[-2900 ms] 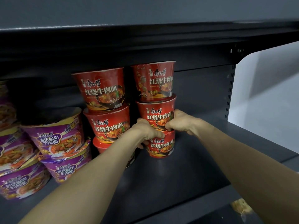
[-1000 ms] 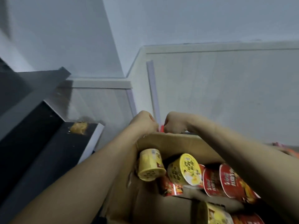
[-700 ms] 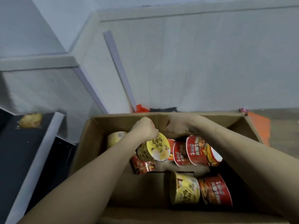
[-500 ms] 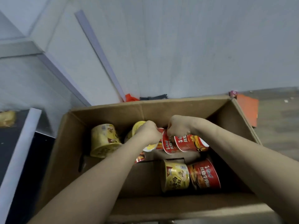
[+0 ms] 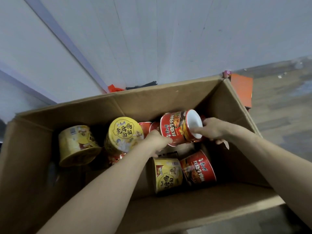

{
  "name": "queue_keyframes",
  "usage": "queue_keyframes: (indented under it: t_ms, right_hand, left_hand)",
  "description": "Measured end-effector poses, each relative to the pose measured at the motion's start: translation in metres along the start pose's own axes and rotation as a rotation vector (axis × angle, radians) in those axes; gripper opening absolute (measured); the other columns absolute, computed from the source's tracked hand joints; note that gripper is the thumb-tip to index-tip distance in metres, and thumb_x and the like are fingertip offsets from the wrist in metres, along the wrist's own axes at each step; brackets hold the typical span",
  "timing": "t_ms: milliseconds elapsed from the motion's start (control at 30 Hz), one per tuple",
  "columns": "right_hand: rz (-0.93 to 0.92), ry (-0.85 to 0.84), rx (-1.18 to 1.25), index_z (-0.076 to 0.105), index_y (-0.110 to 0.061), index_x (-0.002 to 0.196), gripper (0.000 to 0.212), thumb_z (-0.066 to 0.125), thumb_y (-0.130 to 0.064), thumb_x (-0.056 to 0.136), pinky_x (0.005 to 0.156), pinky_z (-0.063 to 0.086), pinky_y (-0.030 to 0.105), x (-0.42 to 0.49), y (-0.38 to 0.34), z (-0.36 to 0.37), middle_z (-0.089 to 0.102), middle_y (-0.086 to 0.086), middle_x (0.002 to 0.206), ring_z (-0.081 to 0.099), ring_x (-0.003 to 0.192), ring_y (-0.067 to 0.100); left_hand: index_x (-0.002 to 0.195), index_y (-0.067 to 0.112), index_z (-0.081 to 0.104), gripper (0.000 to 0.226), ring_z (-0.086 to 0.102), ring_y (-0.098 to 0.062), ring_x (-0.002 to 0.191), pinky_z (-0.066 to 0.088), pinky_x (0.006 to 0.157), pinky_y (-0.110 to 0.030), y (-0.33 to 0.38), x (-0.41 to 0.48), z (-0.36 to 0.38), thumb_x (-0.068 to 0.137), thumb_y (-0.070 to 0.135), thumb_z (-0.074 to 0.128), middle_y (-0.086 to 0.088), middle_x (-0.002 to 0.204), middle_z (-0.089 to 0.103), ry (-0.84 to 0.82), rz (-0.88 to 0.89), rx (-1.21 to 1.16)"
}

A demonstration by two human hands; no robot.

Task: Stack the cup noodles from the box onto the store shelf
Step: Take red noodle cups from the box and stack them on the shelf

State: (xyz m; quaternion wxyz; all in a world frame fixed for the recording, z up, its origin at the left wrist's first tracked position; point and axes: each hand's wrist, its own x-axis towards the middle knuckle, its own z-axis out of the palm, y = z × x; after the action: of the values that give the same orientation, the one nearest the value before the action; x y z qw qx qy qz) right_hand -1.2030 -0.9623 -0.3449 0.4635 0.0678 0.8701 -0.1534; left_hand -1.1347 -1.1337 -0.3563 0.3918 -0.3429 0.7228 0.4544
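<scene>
A wood-grain floor point(image 5: 283, 105) is carrying a large open cardboard box point(image 5: 152, 95), which is standing close against a pale wall point(image 5: 168, 39) on its far side. An orange packet point(image 5: 241, 92) is lying on the floor just beside the box's far right corner. A red scrap point(image 5: 114, 88) and a thin black object point(image 5: 143, 84) are lying along the foot of the wall behind the box.
</scene>
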Motion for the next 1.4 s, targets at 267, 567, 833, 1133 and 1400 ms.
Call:
queue_keyframes:
  t_ms: [267, 567, 833, 1133, 1400]
  right_hand:
    - [-0.11, 0.091, 0.376, 0.022, -0.015, 0.15, 0.089, 0.057, -0.061, 0.082, 0.101, 0.038, 0.04, 0.04, -0.007, 0.01, 0.035, 0.006, 0.15, 0.038, 0.133, 0.029]
    - [-0.046, -0.008, 0.301, 0.039, -0.017, 0.14, 0.078, 0.055, -0.064, 0.08, 0.083, 0.055, 0.039, 0.047, -0.001, 0.006, 0.041, 0.009, 0.145, 0.049, 0.12, 0.031]
    - [-0.019, -0.272, 0.156, 0.047, -0.024, 0.132, 0.079, 0.046, -0.079, 0.074, 0.089, 0.052, 0.038, 0.031, 0.0, 0.01, 0.052, 0.005, 0.131, 0.061, 0.104, 0.026]
    - [-0.243, -0.377, 0.251, 0.062, -0.021, 0.118, 0.077, 0.066, -0.076, 0.063, 0.095, 0.05, 0.041, 0.008, -0.024, 0.021, 0.07, 0.003, 0.11, 0.065, 0.105, 0.021]
    - [-0.441, -0.464, 0.25, 0.056, -0.023, 0.122, 0.079, 0.08, -0.057, 0.055, 0.092, 0.051, 0.036, -0.028, -0.067, 0.02, 0.071, 0.0, 0.111, 0.066, 0.105, 0.019]
  left_hand:
    - [0.146, 0.013, 0.031, 0.087, 0.058, -0.034, 0.115, 0.053, 0.088, -0.049, -0.021, 0.031, 0.025, 0.083, 0.064, 0.061, -0.021, 0.134, 0.052, -0.273, -0.265, -0.649]
    - [0.143, 0.001, 0.034, 0.101, 0.054, -0.042, 0.12, 0.046, 0.1, -0.051, -0.011, 0.038, 0.034, 0.074, 0.067, 0.068, -0.031, 0.131, 0.052, -0.306, -0.312, -0.889]
    - [0.134, 0.011, 0.037, 0.09, 0.057, -0.044, 0.114, 0.047, 0.096, -0.06, -0.013, 0.029, 0.021, 0.07, 0.062, 0.075, -0.024, 0.118, 0.055, -0.212, -0.307, -0.832]
    - [0.127, 0.011, 0.047, 0.084, 0.062, -0.031, 0.105, 0.051, 0.09, -0.052, -0.034, -0.001, -0.013, 0.066, 0.059, 0.079, -0.015, 0.116, 0.061, -0.178, -0.192, -0.852]
    - [0.125, 0.012, 0.058, 0.069, 0.065, -0.029, 0.107, 0.054, 0.082, -0.045, -0.057, -0.052, -0.062, 0.068, 0.045, 0.077, -0.013, 0.115, 0.069, -0.134, 0.047, -0.883]
